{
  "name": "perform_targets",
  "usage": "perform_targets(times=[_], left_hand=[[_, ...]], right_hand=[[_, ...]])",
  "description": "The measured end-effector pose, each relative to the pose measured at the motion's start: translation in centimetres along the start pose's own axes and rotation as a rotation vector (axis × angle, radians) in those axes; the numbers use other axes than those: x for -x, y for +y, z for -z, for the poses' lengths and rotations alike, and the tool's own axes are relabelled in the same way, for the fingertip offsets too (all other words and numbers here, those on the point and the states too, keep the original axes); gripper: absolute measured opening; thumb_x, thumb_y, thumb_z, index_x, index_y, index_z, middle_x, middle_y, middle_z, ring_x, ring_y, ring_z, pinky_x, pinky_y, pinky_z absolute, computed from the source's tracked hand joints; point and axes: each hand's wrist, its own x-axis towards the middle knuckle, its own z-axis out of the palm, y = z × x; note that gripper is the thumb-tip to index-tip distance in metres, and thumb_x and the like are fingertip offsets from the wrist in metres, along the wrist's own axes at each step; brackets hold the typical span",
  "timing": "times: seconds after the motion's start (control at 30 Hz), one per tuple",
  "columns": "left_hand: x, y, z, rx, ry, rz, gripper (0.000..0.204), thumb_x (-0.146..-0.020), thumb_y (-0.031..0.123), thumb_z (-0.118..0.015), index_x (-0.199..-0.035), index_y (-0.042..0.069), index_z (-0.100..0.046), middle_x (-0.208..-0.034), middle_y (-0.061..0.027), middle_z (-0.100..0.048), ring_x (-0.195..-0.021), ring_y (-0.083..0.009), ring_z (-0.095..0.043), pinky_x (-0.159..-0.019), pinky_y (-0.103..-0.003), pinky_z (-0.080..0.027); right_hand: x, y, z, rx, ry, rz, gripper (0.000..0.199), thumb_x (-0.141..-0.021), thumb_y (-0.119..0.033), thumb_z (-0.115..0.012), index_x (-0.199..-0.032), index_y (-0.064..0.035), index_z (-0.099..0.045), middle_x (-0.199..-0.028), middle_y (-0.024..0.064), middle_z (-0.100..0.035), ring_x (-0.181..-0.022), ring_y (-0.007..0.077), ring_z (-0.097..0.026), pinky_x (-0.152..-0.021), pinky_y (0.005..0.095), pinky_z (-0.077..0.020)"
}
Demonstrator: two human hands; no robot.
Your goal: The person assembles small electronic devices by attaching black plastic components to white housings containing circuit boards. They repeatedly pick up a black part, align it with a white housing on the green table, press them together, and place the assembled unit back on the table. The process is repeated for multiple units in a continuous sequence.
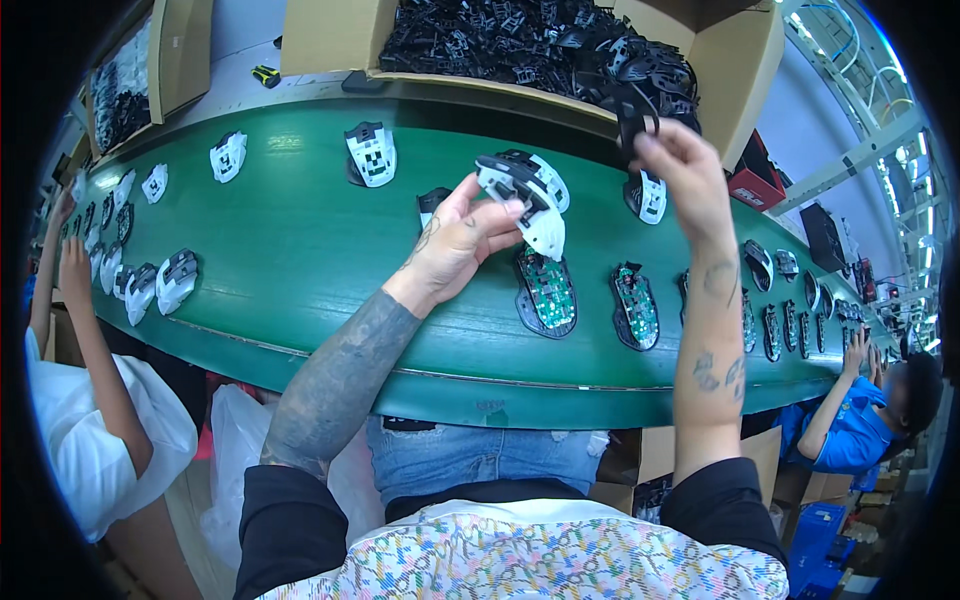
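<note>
A long green conveyor belt (300, 260) runs beside cardboard boxes (330, 35).

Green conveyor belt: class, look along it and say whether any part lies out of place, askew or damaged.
Nothing stands out. White mouse shells and open bases with green circuit boards lie spaced along the green belt. The left hand holds a white shell; the right hand lifts a black part by the cardboard box.
</note>
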Motion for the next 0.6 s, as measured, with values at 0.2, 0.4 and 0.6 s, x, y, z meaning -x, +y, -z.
perform_targets(times=[0.2, 0.4, 0.6], left_hand=[[0.3, -0.4, 0.7, -0.086, 0.019, -0.030, 0.050, -0.083, 0.020, -0.068, -0.124, 0.003, -0.045, -0.109, -0.0105, -0.061, -0.102, -0.0201, -0.061, -0.089, -0.036, -0.050], [0.3, -0.1, 0.2, -0.182, 0.119, -0.038, 0.054, -0.081, 0.020, -0.070, -0.125, 0.000, -0.046, -0.099, -0.0116, -0.064, -0.091, -0.0194, -0.065, -0.082, -0.032, -0.052], [0.3, -0.2, 0.3, -0.318, 0.098, -0.078, 0.061, -0.084, 0.022, -0.070, -0.132, -0.001, -0.040, -0.102, -0.0126, -0.063, -0.095, -0.0178, -0.063, -0.083, -0.030, -0.052]], right_hand=[[7.5, 2.4, -5.4, -0.572, -0.083, -0.223, 0.019, -0.084, -0.005, -0.066, -0.101, -0.0033, -0.059, -0.089, 0.0095, -0.067, -0.078, 0.0137, -0.063, -0.065, 0.0250, -0.0489], [8.3, 3.5, -7.4, -0.728, -0.167, -0.238, 0.014, -0.085, -0.006, -0.067, -0.097, -0.0033, -0.062, -0.089, 0.0056, -0.066, -0.078, 0.0119, -0.060, -0.068, 0.0239, -0.0480], [8.1, 4.2, -7.7, -0.761, -0.140, -0.350, 0.016, -0.084, -0.008, -0.069, -0.098, -0.0033, -0.063, -0.087, 0.0020, -0.064, -0.075, 0.0082, -0.056, -0.068, 0.0218, -0.0468]])
